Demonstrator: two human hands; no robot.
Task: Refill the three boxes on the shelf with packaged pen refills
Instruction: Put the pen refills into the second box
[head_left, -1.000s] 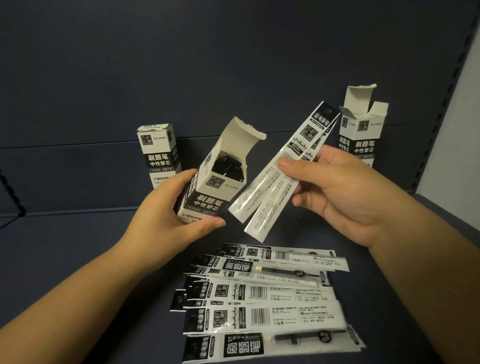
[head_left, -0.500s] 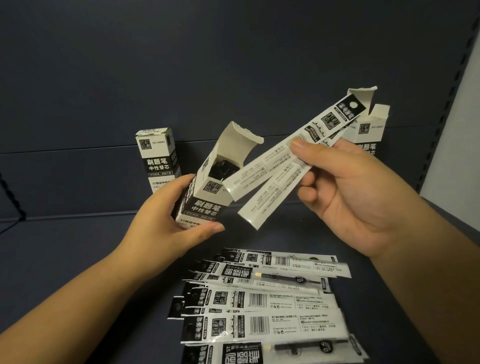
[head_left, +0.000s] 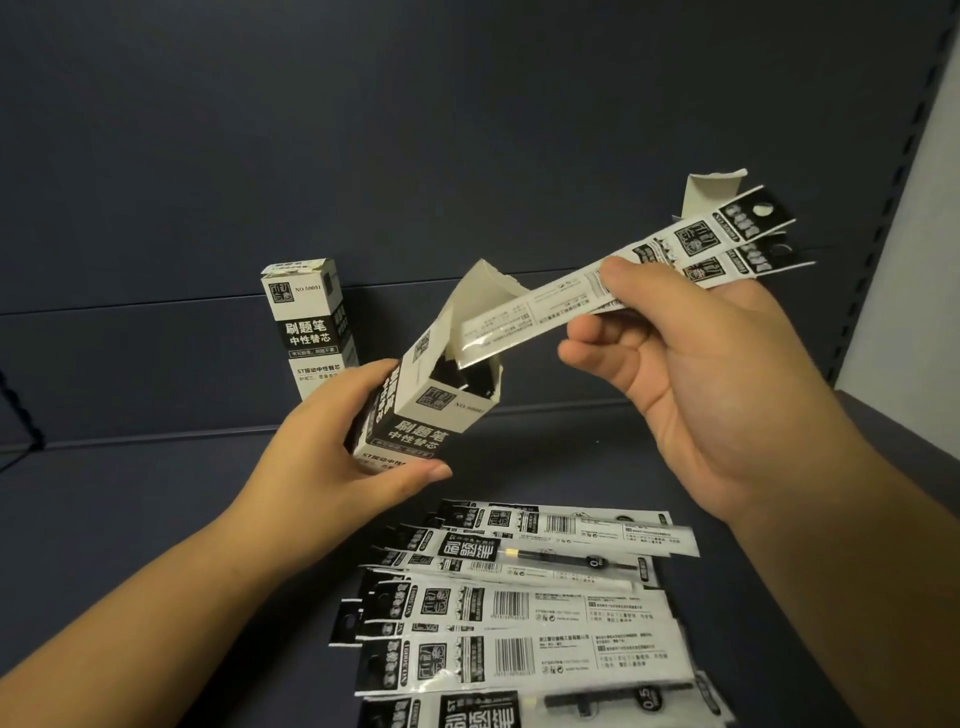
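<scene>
Dim, soft light; wide-angle edge distortion

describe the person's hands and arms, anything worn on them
Both forearms are bare as far as the frame shows: no sleeves, gloves, watch or bracelets. The left hand and right hand show no rings on the visible fingers, and the nails are short and unpainted.

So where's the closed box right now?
The closed box stands upright at the shelf's back left, just behind the left hand, which holds the open box.
</scene>
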